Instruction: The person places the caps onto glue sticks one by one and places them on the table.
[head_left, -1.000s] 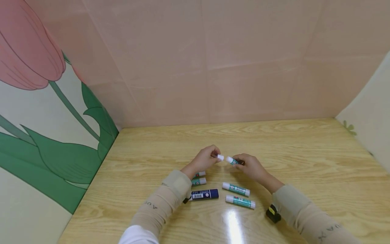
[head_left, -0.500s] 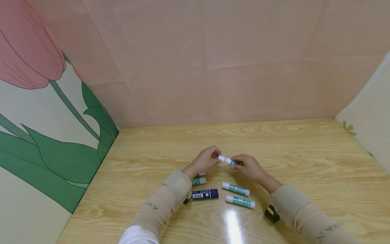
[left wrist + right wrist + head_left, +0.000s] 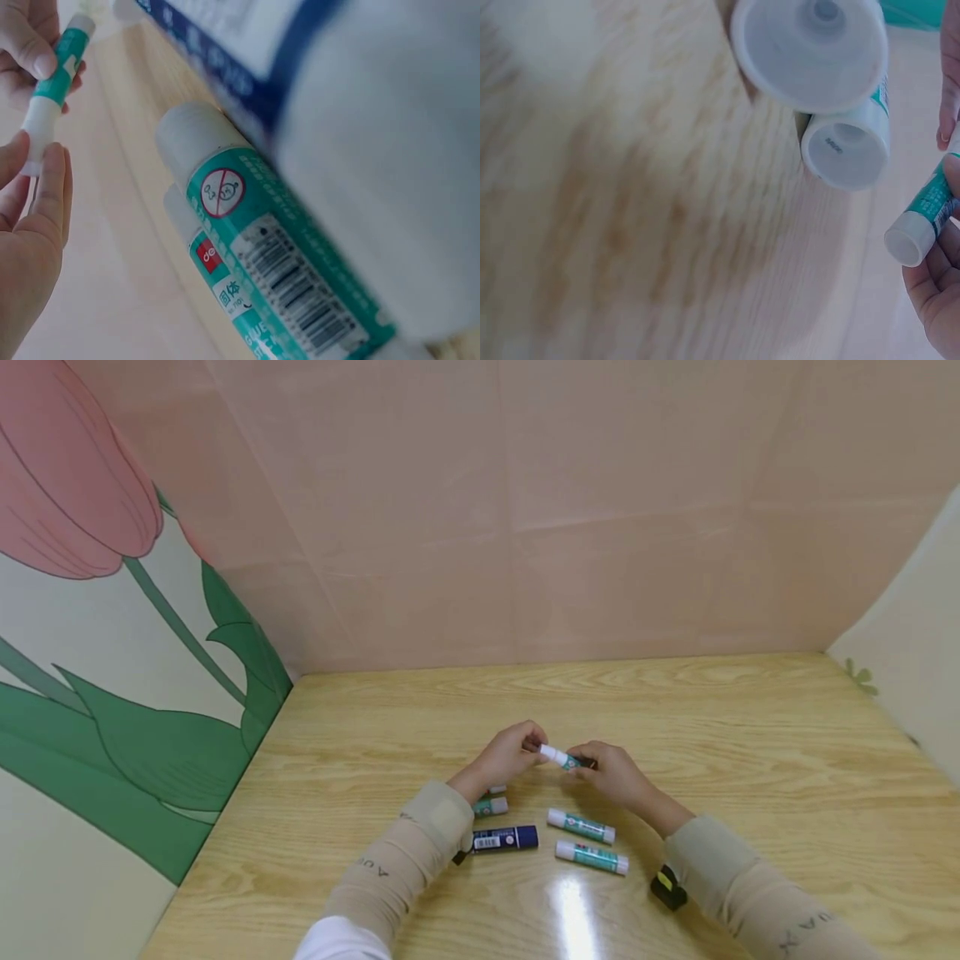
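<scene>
Above the table, a green and white glue stick [image 3: 572, 762] is held between both hands. My right hand [image 3: 617, 772] grips its green body, thumb on the label in the left wrist view. With fingertips and thumb, my left hand [image 3: 504, 757] pinches the white cap [image 3: 39, 135] at the other end. Cap and body meet in one line. In the right wrist view the glue stick [image 3: 930, 201] shows its hollow white base end, with the right fingers curled under it.
Two green glue sticks [image 3: 581, 825] lie nearer the person, below the right hand. By the left forearm lie a navy glue stick [image 3: 506, 838] and two green glue sticks [image 3: 491, 807], partly hidden by the arm. A pink backdrop [image 3: 510, 527] stands behind the wooden table [image 3: 750, 727].
A second ago the cap and the glue stick were apart. The gap has closed as the hands came slightly together, and the cap now meets the stick's end.
</scene>
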`<state>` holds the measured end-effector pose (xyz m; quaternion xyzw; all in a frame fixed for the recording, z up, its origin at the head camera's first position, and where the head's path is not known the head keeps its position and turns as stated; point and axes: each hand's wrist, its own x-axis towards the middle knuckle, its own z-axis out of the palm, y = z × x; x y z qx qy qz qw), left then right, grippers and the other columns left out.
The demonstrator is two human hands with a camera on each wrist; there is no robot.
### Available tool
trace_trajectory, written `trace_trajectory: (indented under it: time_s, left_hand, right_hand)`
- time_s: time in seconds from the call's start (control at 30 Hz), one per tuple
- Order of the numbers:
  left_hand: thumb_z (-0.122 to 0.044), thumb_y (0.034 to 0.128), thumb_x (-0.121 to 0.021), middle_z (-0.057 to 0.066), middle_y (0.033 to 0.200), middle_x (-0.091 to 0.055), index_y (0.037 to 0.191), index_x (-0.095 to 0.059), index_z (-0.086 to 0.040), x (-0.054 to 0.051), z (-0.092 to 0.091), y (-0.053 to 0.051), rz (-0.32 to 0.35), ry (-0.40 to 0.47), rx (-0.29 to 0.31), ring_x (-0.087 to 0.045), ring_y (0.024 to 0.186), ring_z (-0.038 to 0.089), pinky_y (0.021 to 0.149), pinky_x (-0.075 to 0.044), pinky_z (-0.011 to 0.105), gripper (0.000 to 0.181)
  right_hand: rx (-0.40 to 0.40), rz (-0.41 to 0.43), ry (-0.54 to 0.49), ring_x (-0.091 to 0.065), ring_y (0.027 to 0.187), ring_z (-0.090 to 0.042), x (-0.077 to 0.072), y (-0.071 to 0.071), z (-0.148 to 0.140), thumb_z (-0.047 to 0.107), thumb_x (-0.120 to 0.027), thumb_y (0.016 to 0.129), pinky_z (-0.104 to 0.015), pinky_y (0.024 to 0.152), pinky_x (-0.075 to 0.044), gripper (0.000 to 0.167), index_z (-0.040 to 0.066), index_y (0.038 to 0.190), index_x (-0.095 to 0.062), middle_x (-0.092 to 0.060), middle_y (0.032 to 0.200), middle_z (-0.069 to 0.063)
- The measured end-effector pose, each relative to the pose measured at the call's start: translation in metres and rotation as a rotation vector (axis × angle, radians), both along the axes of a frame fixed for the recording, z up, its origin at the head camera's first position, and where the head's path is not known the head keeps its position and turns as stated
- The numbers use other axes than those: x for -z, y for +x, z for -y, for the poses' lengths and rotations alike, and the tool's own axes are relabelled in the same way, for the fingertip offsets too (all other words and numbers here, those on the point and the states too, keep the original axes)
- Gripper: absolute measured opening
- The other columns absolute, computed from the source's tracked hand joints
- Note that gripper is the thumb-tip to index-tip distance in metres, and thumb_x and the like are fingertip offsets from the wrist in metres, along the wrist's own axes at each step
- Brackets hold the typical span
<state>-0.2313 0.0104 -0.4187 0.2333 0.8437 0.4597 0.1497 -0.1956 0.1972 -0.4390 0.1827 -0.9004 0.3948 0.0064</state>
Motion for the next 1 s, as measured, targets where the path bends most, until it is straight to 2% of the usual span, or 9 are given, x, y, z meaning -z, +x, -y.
trace_trajectory:
  time_s: [0.23, 0.43, 0.8, 1.0]
  left_hand:
    - [-0.007, 0.0804, -0.059, -0.002, 0.088, -0.054, 0.092, -0.052, -0.008, 0.0003, -0.0006, 0.0016, 0.014, -0.011, 0.012, -0.052, 0.082, 0.008, 0.068, -0.044, 0.018, 0.014]
    - [-0.005, 0.0796, -0.060, 0.000, 0.088, -0.055, 0.091, -0.052, -0.005, 0.0029, 0.0007, 0.0020, -0.016, 0.014, 0.031, -0.052, 0.081, 0.010, 0.068, -0.044, 0.018, 0.014]
    - [-0.008, 0.0806, -0.059, -0.001, 0.089, -0.055, 0.094, -0.055, -0.005, 0.0056, 0.0053, 0.0053, 0.000, 0.006, 0.052, -0.052, 0.080, 0.008, 0.067, -0.044, 0.017, 0.014]
    - [-0.008, 0.0803, -0.060, -0.001, 0.088, -0.055, 0.092, -0.056, -0.005, 0.0054, 0.0064, 0.0059, -0.003, 0.013, 0.045, -0.052, 0.079, 0.007, 0.067, -0.044, 0.017, 0.013]
  right_hand:
    - [-0.010, 0.023, -0.002, -0.051, 0.069, -0.015, -0.0009, 0.0008, 0.0010, 0.001, -0.062, 0.076, -0.025, 0.057, -0.044, 0.018, -0.003, 0.094, -0.062, -0.057, 0.080, -0.005]
    - [-0.027, 0.019, -0.002, -0.051, 0.069, -0.015, -0.0009, 0.0016, 0.0029, 0.001, -0.063, 0.076, -0.025, 0.057, -0.044, 0.018, -0.004, 0.094, -0.062, -0.058, 0.080, -0.006]
    - [-0.056, -0.047, 0.050, -0.053, 0.072, -0.015, 0.0043, 0.0030, 0.0059, -0.001, -0.064, 0.074, -0.026, 0.061, -0.045, 0.020, -0.004, 0.094, -0.062, -0.058, 0.082, -0.005]
    - [-0.073, -0.068, 0.054, -0.051, 0.071, -0.013, 0.0016, 0.0027, 0.0089, -0.001, -0.064, 0.074, -0.025, 0.060, -0.044, 0.019, -0.003, 0.092, -0.062, -0.057, 0.079, -0.003]
